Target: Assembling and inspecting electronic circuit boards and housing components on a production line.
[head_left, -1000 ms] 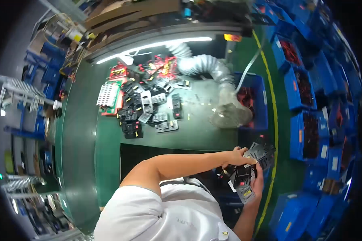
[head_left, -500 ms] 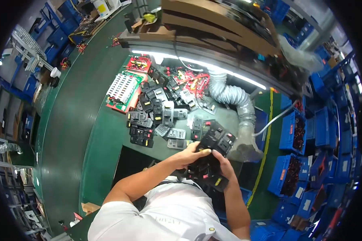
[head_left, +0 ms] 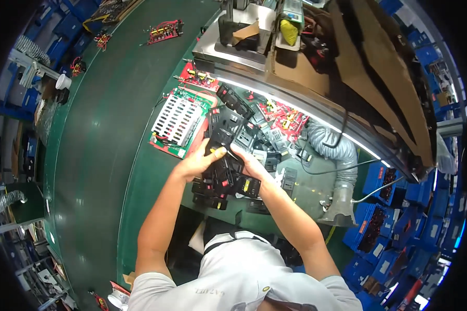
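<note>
Casings [head_left: 225,169], black and bunched, are gripped between left hand [head_left: 194,163] and right hand [head_left: 251,166], jutting far and near.

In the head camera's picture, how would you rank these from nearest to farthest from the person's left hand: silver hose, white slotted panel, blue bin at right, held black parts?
From the left hand:
1. Black parts: in its grip.
2. White slotted panel: just above, slightly left.
3. Silver hose: across the table, right.
4. Blue bin: beyond the table, lower right.
</note>
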Tool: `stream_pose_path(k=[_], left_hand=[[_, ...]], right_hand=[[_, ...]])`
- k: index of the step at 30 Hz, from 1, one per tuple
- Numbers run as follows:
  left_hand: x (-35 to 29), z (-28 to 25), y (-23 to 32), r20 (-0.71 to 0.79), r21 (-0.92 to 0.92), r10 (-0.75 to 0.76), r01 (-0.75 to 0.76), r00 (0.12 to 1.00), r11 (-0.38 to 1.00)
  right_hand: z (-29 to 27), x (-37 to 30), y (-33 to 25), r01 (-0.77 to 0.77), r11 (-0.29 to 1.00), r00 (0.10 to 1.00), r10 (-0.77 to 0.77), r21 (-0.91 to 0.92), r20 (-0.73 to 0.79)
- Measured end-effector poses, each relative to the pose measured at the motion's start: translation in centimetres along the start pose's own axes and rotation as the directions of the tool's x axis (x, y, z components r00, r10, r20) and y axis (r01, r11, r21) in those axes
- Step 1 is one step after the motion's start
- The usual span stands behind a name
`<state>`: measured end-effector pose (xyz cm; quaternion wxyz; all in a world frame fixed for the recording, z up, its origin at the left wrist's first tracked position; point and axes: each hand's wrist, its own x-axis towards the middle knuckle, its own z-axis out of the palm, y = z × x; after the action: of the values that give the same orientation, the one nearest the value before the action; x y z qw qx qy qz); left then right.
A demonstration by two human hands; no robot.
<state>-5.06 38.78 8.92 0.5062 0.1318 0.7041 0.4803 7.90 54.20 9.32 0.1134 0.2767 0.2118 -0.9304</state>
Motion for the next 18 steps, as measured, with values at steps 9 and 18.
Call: stream_pose_path(k=[9,18], left_hand=[[1.5,-4.9,4.3,0.014,0.076,-0.185,0.183,0.983,0.98],[3.5,-6.2,-0.1,-0.268,0.504,0.152,0.004,0.951,0.864]], right_hand=[[1.0,5.4,-1.4,-0.115,0.971,0.991,0.098,-0.209,-0.09],[0.7,-0.1,-6.8,-0.217,0.94,0.975,0.196,-0.264,-0.105]])
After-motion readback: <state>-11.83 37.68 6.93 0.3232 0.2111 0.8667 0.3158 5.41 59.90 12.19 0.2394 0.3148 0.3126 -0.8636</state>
